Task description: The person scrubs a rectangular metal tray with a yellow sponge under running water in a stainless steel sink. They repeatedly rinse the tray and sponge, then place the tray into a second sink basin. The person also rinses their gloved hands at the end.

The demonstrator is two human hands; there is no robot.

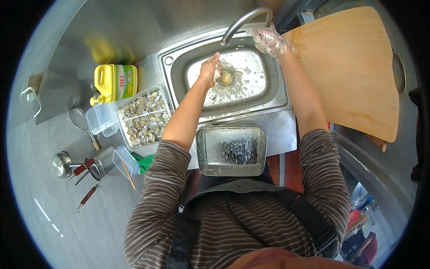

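Observation:
My bare left hand [211, 70] is over the stainless steel sink [248, 69], closed on a small pale object [217, 74] mostly hidden by the fingers. What that object is, I cannot tell. Just beside it lies the drain [227, 78], ringed by foamy splashes. My right hand [268, 41] wears a clear plastic glove and reaches to the sink's back right corner, by the base of the curved faucet [247, 20]. Whether it grips the faucet's handle is hidden. No water stream shows at the spout.
Left of the sink, a clear plastic container [144, 117] holds many clams, behind it a yellow detergent jug [116, 82]. A wet metal pan [231, 151] rests at the front edge. Rightward lies a large wooden board [349, 70]. Strainers and ladles [84, 166] hang at left.

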